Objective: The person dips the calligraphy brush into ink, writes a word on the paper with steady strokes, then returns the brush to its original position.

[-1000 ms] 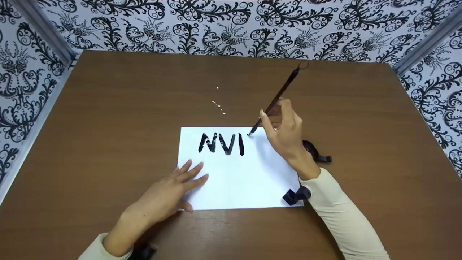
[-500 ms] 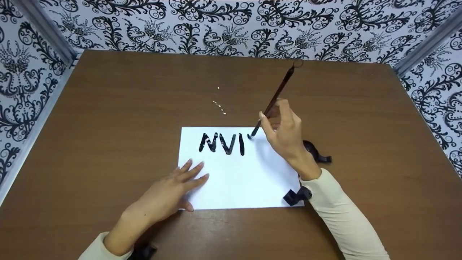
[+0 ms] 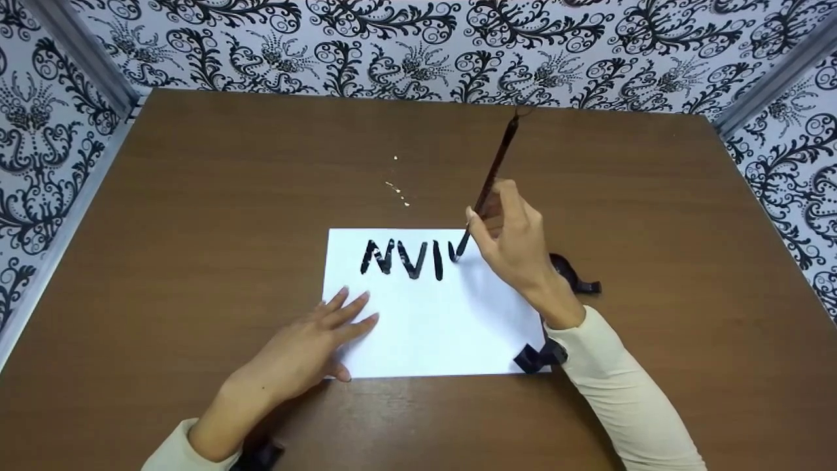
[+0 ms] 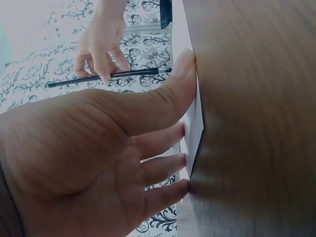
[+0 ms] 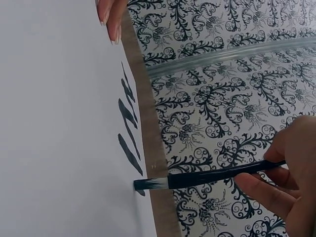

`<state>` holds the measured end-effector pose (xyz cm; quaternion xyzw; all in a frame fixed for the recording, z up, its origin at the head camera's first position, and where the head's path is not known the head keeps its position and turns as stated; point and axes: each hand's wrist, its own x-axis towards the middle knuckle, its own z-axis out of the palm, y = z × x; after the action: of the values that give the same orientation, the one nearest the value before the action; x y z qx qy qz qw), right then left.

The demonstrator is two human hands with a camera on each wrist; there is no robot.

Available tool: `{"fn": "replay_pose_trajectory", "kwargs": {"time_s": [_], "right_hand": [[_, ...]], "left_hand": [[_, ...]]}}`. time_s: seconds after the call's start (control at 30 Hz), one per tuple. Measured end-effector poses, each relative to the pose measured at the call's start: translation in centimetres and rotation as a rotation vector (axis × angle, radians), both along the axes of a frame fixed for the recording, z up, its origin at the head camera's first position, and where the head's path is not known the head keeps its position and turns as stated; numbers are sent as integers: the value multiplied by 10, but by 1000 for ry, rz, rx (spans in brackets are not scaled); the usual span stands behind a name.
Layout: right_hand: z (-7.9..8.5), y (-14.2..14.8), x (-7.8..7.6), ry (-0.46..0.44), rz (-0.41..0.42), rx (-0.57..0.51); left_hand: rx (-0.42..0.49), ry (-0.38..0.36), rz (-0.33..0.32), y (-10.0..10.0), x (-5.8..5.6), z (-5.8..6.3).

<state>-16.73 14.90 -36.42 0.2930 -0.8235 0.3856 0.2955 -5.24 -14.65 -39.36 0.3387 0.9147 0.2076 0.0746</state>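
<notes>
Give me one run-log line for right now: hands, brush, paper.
left hand: rests on paper, fingers spread | right hand: holds brush, tip touching paper | black strokes: row near paper's far edge

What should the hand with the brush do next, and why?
I'd probably have the right hand draw the brush slightly lower on the paper. Its tip seems to sit at the foot of a short slanted stroke that ends higher than the tall stroke beside it. The left hand rests on the page, seemingly steadying it.
</notes>
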Motion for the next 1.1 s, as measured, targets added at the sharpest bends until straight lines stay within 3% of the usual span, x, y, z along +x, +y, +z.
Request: {"fn": "replay_pose_trajectory", "kwargs": {"time_s": [0.67,0.9,1.1], "right_hand": [[12,-4,11,-79,74,84],[19,1,12,-23,22,20],[12,0,5,20,0,-57]], "left_hand": [[13,-12,-4,-1,0,-1],[-3,-20,1,-1,0,1],[-12,-22,6,-1,1,2]]}}
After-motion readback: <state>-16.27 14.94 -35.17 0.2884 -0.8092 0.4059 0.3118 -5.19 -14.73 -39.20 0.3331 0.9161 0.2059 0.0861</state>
